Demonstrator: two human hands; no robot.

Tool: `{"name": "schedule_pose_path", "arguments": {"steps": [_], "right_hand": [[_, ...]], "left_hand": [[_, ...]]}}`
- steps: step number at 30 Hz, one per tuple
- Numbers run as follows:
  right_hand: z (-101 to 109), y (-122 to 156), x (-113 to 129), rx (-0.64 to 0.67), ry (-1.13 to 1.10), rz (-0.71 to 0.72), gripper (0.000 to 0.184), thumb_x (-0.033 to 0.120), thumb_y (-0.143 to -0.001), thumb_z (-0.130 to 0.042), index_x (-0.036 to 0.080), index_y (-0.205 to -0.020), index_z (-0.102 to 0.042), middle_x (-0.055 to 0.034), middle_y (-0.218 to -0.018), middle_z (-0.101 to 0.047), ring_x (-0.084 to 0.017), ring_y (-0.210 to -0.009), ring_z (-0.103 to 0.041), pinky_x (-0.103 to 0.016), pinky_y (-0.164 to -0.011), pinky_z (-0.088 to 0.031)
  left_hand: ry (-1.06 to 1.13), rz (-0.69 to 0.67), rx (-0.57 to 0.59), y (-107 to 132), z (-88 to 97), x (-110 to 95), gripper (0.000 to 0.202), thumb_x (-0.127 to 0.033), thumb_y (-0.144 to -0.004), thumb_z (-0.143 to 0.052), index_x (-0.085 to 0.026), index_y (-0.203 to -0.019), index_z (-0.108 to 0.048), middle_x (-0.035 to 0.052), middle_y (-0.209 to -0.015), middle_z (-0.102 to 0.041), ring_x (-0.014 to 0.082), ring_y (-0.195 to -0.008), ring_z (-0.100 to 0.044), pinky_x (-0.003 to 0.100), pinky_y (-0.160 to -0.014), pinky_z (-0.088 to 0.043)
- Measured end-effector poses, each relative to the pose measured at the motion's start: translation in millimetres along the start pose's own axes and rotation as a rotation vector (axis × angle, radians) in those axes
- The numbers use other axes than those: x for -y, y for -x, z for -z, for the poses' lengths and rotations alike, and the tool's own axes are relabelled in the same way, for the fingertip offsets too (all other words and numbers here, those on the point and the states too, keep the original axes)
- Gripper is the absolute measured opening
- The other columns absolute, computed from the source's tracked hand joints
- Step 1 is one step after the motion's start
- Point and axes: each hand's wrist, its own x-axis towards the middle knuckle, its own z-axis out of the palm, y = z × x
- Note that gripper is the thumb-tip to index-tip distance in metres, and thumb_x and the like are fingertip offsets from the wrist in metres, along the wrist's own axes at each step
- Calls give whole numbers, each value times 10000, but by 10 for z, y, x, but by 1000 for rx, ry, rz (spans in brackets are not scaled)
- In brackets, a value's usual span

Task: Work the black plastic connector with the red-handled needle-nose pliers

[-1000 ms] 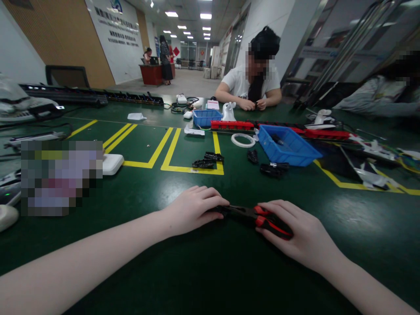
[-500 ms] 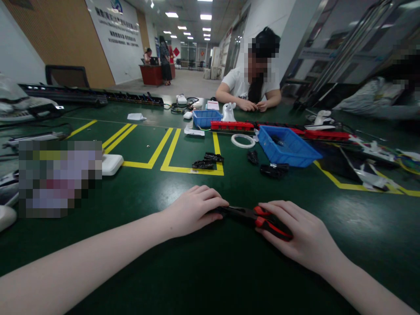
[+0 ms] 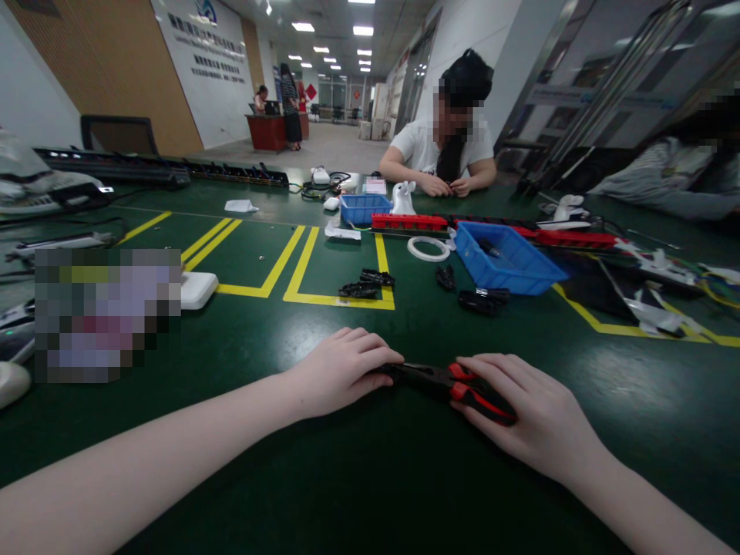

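Note:
My right hand (image 3: 532, 405) is wrapped round the red and black handles of a pair of long-nose pliers (image 3: 431, 374). The dark jaws point left and reach the fingertips of my left hand (image 3: 347, 370). Thumb and fingers of that hand are pinched together at the jaw tips. Whatever small dark thing sits between them is mostly hidden. Beyond my hands, several black plastic parts lie on the green table (image 3: 324, 478): a pair (image 3: 361, 287) by the yellow tape, a small one (image 3: 445, 276) and a larger one (image 3: 483, 301).
A blue bin (image 3: 509, 266) holding dark parts stands beyond my right hand, with a roll of white tape (image 3: 428, 248) beside it. Farther back are a smaller blue bin (image 3: 363, 208) and red strips (image 3: 409, 222). A white box (image 3: 198, 290) lies left. A person (image 3: 442, 154) sits opposite.
Both my hands and the pliers stay practically where they were. The person opposite shifts very slightly.

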Motion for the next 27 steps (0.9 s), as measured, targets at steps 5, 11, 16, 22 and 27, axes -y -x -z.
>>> {"name": "schedule_pose_path", "arguments": {"steps": [5, 11, 16, 22, 27], "right_hand": [[-2, 8, -6, 3, -8, -3, 355, 332, -897, -638, 197, -1225, -619, -116, -1080, -713, -247, -873, -701, -373, -707, -597], [11, -14, 17, 18, -47, -35, 316, 338, -917, -617, 203, -1202, -616, -105, -1061, -710, -229, -863, -703, -346, -696, -600], [12, -32, 36, 39, -104, -75, 300, 333, -905, -630, 223, -1184, -632, -85, -1063, -716, -226, -878, -712, -344, -723, -608], [8, -17, 26, 21, -83, -59, 304, 330, -906, -627, 218, -1189, -627, -89, -1056, -714, -226, -866, -708, -343, -703, -606], [12, -7, 17, 0, -8, -2, 329, 328, -916, -620, 186, -1212, -611, -114, -1063, -707, -238, -857, -701, -362, -689, -598]], "left_hand": [[6, 2, -7, 2, -1, -1, 292, -230, -992, -588, -215, -1282, -565, 68, -1209, -653, 224, -1078, -619, 378, -891, -518], [11, -12, -20, 7, -9, 20, 311, -206, -980, -600, -208, -1289, -558, 70, -1232, -640, 225, -1095, -609, 378, -904, -519], [3, -11, -26, 7, -17, 30, 327, -192, -966, -619, -219, -1288, -565, 74, -1242, -635, 228, -1106, -606, 383, -902, -520], [24, -3, -26, 3, -8, 22, 309, -208, -970, -619, -218, -1275, -573, 70, -1219, -647, 225, -1093, -614, 377, -904, -517], [48, -2, -23, -1, -7, 23, 288, -227, -982, -607, -205, -1268, -578, 66, -1192, -662, 217, -1072, -620, 377, -907, -508]]}}
